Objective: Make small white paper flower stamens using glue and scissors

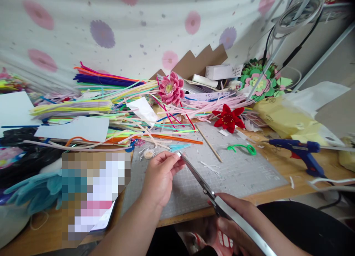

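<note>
My left hand (162, 173) is over the cutting mat (235, 178), thumb and fingers pinched on a small white piece (179, 154). What the piece is made of is too small to tell. In my right hand (235, 221) are long metal scissors (198, 177), pointing up and left. Their blade tips reach the white piece at my left fingertips; whether they touch it I cannot tell. The blades look nearly together. Below the tips, thin white scraps (210, 168) lie on the mat, with a wooden stick (209, 143) farther back.
Bundles of coloured pipe cleaners (74, 108) spread across the back left. A pink flower (171, 89) and a red flower (228, 118) stand behind the mat. To the right lie a green curled strip (244, 149) and a blue glue gun (301, 152). A partly blurred phone (104, 221) is left.
</note>
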`<state>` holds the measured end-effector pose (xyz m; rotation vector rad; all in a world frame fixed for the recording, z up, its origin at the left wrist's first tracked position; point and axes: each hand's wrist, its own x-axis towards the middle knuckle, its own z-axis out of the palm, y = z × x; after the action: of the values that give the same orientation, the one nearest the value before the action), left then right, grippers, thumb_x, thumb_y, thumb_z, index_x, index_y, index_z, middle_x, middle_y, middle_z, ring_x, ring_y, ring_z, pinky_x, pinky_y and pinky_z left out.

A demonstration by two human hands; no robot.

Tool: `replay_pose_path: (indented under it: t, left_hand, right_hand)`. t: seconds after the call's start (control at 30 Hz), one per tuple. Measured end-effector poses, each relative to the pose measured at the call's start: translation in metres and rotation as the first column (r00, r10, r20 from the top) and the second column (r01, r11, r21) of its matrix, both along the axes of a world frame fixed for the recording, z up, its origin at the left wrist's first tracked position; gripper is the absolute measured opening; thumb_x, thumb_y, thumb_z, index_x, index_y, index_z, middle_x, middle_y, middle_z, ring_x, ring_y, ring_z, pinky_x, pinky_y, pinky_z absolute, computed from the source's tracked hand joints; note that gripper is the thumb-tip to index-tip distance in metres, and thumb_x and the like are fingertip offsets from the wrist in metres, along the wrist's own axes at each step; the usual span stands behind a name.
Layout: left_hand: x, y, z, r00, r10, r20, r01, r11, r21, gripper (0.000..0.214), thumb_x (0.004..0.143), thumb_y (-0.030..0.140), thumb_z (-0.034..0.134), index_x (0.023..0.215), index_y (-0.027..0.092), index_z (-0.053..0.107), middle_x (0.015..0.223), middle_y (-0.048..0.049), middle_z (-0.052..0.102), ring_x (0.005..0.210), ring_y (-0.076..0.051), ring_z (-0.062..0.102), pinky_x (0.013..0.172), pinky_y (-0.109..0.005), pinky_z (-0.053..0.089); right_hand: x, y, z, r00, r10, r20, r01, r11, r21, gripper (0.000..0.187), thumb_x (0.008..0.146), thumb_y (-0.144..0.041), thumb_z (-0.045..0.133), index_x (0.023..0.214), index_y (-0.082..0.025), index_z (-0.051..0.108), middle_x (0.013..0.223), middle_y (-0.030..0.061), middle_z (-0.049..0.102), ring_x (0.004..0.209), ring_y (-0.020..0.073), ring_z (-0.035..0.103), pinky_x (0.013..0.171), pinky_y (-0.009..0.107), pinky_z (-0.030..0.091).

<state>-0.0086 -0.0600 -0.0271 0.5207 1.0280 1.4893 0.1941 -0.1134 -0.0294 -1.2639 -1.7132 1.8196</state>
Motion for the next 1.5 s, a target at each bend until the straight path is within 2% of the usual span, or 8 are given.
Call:
replay_pose_path:
  t: [0.4,0.67,0.8,0.87,0.97,1.1,1.4,1.5]
  left_hand:
    - [-0.033,0.000,0.011,0.979,0.147,-0.141,-0.137,0.987,0.079,0.015,0.061,0.022,0.076,0.062,0.016,0.063,0.064,-0.0004,0.067,0.066,-0.013,0.061,0.069,-0.028,0.049]
    - [-0.075,-0.007,0.018,0.652,0.017,-0.758,-0.079,0.996,-0.047,0.011,0.066,0.024,0.069,0.061,0.016,0.062,0.057,0.0002,0.063,0.059,-0.013,0.055,0.060,-0.024,0.041]
    - [-0.059,-0.009,0.020,0.784,-0.006,-0.620,-0.013,1.000,-0.026,0.016,0.065,0.028,0.071,0.062,0.015,0.062,0.060,-0.0007,0.063,0.062,-0.013,0.057,0.065,-0.027,0.046]
    - [-0.049,-0.010,0.021,0.848,-0.012,-0.530,0.010,1.000,-0.006,0.017,0.064,0.027,0.073,0.062,0.015,0.062,0.061,-0.0007,0.063,0.063,-0.013,0.057,0.067,-0.027,0.047]
    - [-0.034,-0.011,0.022,0.911,-0.058,-0.408,0.062,0.998,-0.003,0.017,0.064,0.025,0.075,0.062,0.014,0.062,0.062,-0.0007,0.063,0.063,-0.013,0.058,0.067,-0.027,0.048]
    - [-0.017,-0.012,0.021,0.944,-0.116,-0.309,0.119,0.993,-0.009,0.016,0.065,0.024,0.075,0.062,0.014,0.063,0.063,-0.0017,0.064,0.064,-0.013,0.059,0.067,-0.028,0.049]
    - [0.005,-0.006,0.022,0.968,-0.135,-0.213,0.138,0.990,0.000,0.015,0.065,0.022,0.076,0.063,0.013,0.063,0.064,-0.0017,0.064,0.063,-0.013,0.060,0.065,-0.026,0.050]
    - [0.010,-0.005,0.024,0.977,-0.160,-0.142,0.159,0.987,-0.019,0.014,0.065,0.021,0.076,0.064,0.013,0.064,0.063,-0.0018,0.065,0.062,-0.013,0.061,0.064,-0.026,0.051]
  right_hand:
    - [0.001,-0.007,0.024,0.993,0.030,0.111,-0.045,0.990,0.137,0.042,0.080,-0.057,0.057,0.098,-0.020,0.066,0.070,0.0012,0.064,0.053,0.0094,0.054,0.040,0.016,0.039]
    - [0.014,-0.003,0.035,0.976,-0.156,0.153,0.134,0.980,0.147,0.033,0.078,-0.051,0.060,0.091,-0.022,0.069,0.056,0.0015,0.064,0.043,0.0134,0.057,0.044,0.022,0.047]
    - [0.027,0.006,0.033,0.955,-0.150,0.258,0.076,0.958,0.275,0.034,0.079,-0.048,0.058,0.099,-0.022,0.068,0.067,0.0033,0.070,0.043,0.0144,0.060,0.040,0.023,0.045]
    - [0.043,0.022,0.029,0.918,-0.158,0.364,-0.026,0.892,0.452,0.032,0.077,-0.045,0.061,0.099,-0.022,0.069,0.079,0.0061,0.073,0.058,0.0201,0.067,0.051,0.028,0.051]
    - [0.078,0.055,0.020,0.730,-0.431,0.531,-0.097,0.703,0.704,0.038,0.071,-0.044,0.064,0.101,-0.021,0.070,0.093,0.0127,0.073,0.081,0.0330,0.069,0.067,0.040,0.052]
    - [0.122,0.093,0.014,0.445,-0.546,0.709,-0.259,0.680,0.686,0.042,0.075,-0.040,0.062,0.110,-0.019,0.068,0.094,0.0172,0.073,0.079,0.0377,0.068,0.062,0.043,0.048]
    - [0.143,0.123,0.009,0.408,-0.515,0.754,-0.417,0.630,0.655,0.040,0.082,-0.035,0.054,0.113,-0.011,0.064,0.101,0.0202,0.070,0.087,0.0348,0.067,0.074,0.043,0.051]
    - [0.126,0.113,0.017,0.469,-0.584,0.662,-0.478,0.463,0.747,0.032,0.083,-0.031,0.056,0.109,-0.015,0.066,0.098,0.0173,0.067,0.090,0.0343,0.063,0.074,0.045,0.050]
